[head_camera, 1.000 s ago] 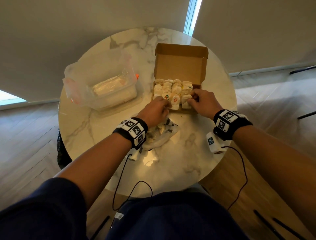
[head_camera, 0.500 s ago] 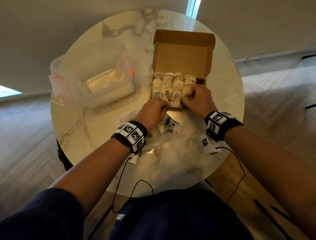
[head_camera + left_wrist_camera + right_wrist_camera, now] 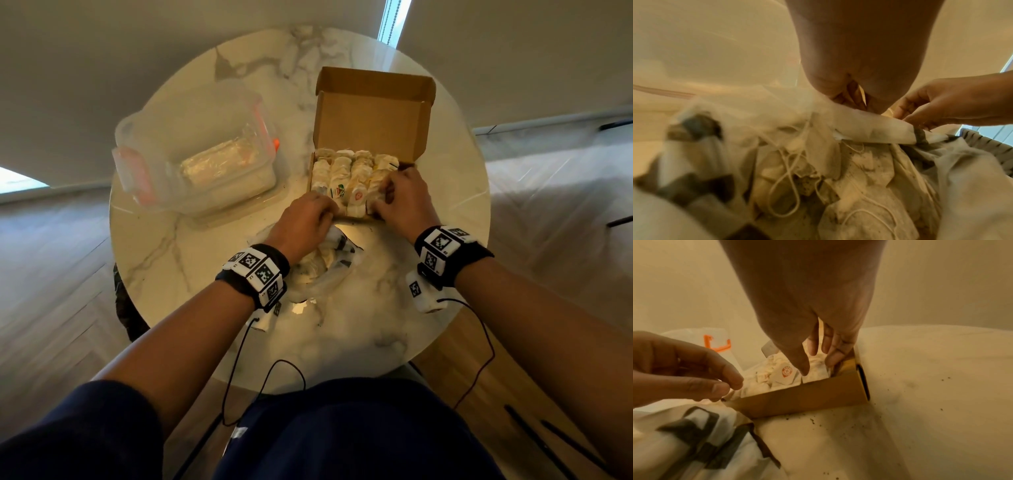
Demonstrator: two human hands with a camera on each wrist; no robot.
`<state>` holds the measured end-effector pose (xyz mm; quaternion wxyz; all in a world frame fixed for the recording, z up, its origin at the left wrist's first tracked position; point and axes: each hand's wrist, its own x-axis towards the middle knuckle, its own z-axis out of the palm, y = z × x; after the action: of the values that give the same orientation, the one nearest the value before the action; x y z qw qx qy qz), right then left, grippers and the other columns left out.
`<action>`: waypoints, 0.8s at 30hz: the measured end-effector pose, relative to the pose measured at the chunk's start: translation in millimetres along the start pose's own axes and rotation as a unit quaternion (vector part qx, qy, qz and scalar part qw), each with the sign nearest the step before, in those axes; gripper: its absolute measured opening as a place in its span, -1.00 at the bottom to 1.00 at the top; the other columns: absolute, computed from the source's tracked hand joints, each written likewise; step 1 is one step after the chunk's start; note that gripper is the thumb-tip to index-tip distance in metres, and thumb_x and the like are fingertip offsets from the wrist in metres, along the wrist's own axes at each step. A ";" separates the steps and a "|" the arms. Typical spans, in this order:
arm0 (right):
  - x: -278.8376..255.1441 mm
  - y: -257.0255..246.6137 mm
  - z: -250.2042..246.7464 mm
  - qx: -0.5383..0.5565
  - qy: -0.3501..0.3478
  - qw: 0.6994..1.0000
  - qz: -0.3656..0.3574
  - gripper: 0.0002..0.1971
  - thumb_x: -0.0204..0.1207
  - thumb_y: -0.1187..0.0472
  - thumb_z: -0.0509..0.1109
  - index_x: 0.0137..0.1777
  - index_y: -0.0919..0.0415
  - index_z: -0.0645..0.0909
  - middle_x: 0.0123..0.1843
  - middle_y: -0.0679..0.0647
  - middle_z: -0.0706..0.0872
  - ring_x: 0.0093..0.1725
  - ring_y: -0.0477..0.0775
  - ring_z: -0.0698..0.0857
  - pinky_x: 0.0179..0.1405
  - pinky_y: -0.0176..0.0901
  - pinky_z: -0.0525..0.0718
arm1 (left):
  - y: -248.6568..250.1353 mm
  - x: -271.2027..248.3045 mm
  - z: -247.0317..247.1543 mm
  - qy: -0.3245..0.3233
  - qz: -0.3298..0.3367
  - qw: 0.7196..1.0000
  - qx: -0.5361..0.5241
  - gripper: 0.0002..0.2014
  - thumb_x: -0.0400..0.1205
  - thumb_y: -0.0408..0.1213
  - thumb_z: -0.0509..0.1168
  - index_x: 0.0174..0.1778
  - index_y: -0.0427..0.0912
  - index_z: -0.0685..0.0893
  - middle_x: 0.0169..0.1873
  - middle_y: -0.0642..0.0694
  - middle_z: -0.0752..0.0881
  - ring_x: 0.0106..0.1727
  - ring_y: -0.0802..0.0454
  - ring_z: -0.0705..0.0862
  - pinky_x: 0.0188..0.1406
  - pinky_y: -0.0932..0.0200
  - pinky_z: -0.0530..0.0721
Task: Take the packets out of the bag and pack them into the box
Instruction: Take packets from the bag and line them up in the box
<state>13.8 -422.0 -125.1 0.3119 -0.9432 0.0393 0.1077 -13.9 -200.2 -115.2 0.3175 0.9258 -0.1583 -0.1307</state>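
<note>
The brown cardboard box (image 3: 373, 113) lies open on the table, its tray filled with rows of pale packets (image 3: 346, 171). My right hand (image 3: 383, 198) reaches into the near right corner, its nearly straight fingers (image 3: 828, 344) and thumb pressing on the packets (image 3: 816, 373) there. At the near left corner my left hand (image 3: 329, 212) has curled fingers, thumb and forefinger (image 3: 735, 379) pinched together on what looks like a packet. Under the left wrist lies the white bag (image 3: 329, 263), open and holding several stringed packets (image 3: 838, 170).
A clear plastic container (image 3: 198, 161) with orange clips stands at the left on the round marble table (image 3: 191, 260). Dark crumbs (image 3: 812, 420) dot the tabletop in front of the box. The table's edge is close on the right.
My right hand has pushed its packet down into the box's near right corner. The left hand stays at the near left corner. The head view has shifted a little.
</note>
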 end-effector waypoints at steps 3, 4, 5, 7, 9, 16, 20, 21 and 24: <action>-7.2 -8.9 -6.0 0.001 0.010 0.999 -0.035 -0.78 0.47 0.23 0.48 0.10 0.18 0.63 0.22 0.13 0.54 0.03 0.07 0.56 0.08 -0.01 0.62 | -6.9 -15.6 -12.3 0.027 0.010 1.000 -0.008 -0.83 0.69 -0.33 0.28 0.14 -0.18 0.72 0.04 -0.08 0.67 0.00 0.07 0.60 -0.01 0.28 0.50; -10.4 -13.6 -6.4 0.006 0.009 0.998 -0.057 -0.81 0.48 0.24 0.46 0.08 0.18 0.64 0.18 0.12 0.57 0.02 0.07 0.57 0.06 -0.01 0.63 | -9.9 -22.3 -16.3 0.035 0.015 0.999 -0.006 -0.84 0.69 -0.31 0.29 0.14 -0.17 0.71 0.02 -0.07 0.67 -0.03 0.10 0.58 -0.02 0.30 0.47; -13.9 -18.5 -5.6 0.014 0.003 0.997 -0.080 -0.85 0.49 0.25 0.45 0.04 0.18 0.65 0.11 0.10 0.60 0.00 0.07 0.60 0.04 0.00 0.66 | -12.6 -29.7 -19.9 0.041 0.020 0.999 -0.005 -0.85 0.69 -0.30 0.30 0.14 -0.16 0.70 0.00 -0.05 0.66 -0.05 0.13 0.57 -0.04 0.31 0.47; -23.6 -29.2 -1.0 0.026 -0.026 0.991 -0.129 -0.90 0.48 0.27 0.46 -0.03 0.14 0.66 -0.03 0.06 0.66 -0.08 0.04 0.65 -0.04 0.03 0.72 | -17.8 -46.1 -26.2 0.048 0.029 0.998 -0.007 -0.86 0.69 -0.29 0.31 0.12 -0.14 0.70 -0.04 -0.02 0.66 -0.08 0.16 0.57 -0.05 0.30 0.50; -37.1 -40.1 6.9 0.028 -0.058 0.983 -0.175 -0.89 0.47 0.30 0.46 -0.05 0.11 0.66 -0.10 0.01 0.68 -0.13 -0.01 0.65 -0.08 -0.04 0.71 | -23.0 -63.7 -29.6 0.036 0.031 0.999 0.000 -0.89 0.68 -0.29 0.32 0.09 -0.12 0.70 -0.07 0.01 0.67 -0.10 0.16 0.58 -0.08 0.29 0.53; -78.2 -65.8 38.7 0.045 -0.165 0.955 -0.244 -0.91 0.50 0.35 0.44 -0.05 0.20 0.71 -0.13 0.01 0.71 -0.17 -0.10 0.63 -0.16 -0.34 0.59 | -41.8 -102.5 -4.6 -0.068 -0.025 0.997 0.037 -0.89 0.66 -0.30 0.29 -0.04 -0.18 0.72 -0.15 -0.08 0.73 -0.12 -0.04 0.68 -0.13 0.12 0.58; -88.2 -63.7 47.0 0.006 -0.196 0.955 -0.222 -0.87 0.50 0.36 0.40 -0.03 0.22 0.74 -0.08 0.03 0.73 -0.10 -0.05 0.63 -0.04 -0.13 0.63 | -49.4 -103.2 13.9 -0.069 -0.085 0.992 0.070 -0.81 0.61 -0.21 0.34 0.08 -0.17 0.72 -0.05 -0.16 0.74 -0.02 -0.13 0.70 -0.14 0.13 0.52; -89.1 -62.3 47.7 -0.002 -0.199 0.956 -0.215 -0.87 0.50 0.36 0.39 -0.02 0.21 0.74 -0.06 0.05 0.74 -0.08 -0.03 0.63 -0.01 -0.09 0.64 | -49.5 -102.1 16.7 -0.069 -0.089 0.991 0.075 -0.79 0.60 -0.17 0.36 0.09 -0.17 0.71 -0.04 -0.16 0.73 -0.02 -0.13 0.69 -0.15 0.13 0.50; -90.5 -57.9 50.1 -0.011 -0.198 0.959 -0.201 -0.86 0.50 0.35 0.40 -0.02 0.17 0.74 -0.03 0.06 0.74 -0.04 0.01 0.65 0.05 -0.01 0.66 | -48.3 -99.3 22.2 -0.052 -0.106 0.990 0.077 -0.73 0.60 -0.10 0.38 0.13 -0.17 0.70 -0.01 -0.12 0.69 -0.01 -0.08 0.66 -0.14 0.14 0.48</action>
<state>-75.1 -345.0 -110.1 0.3182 -0.8949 -0.2151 0.2273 -102.3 -138.8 -148.5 0.2208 0.9510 -0.0852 -0.1991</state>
